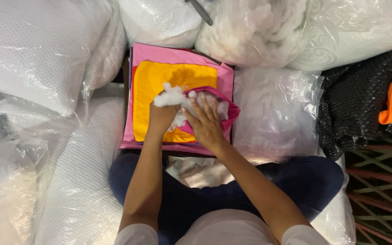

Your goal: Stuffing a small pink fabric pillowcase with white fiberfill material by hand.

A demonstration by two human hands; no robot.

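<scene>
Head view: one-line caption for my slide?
Left hand and right hand press white stuffing into a magenta fabric cover over yellow cloth.

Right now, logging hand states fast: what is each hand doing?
Left hand: closed on white stuffing.
Right hand: open, fingers pressing stuffing into the magenta cover.

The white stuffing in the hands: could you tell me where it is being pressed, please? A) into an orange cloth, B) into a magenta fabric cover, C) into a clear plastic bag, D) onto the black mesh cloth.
B: the left hand grips a clump of white stuffing and the right hand presses it at the mouth of the magenta fabric cover, which lies over a yellow cloth.
</scene>
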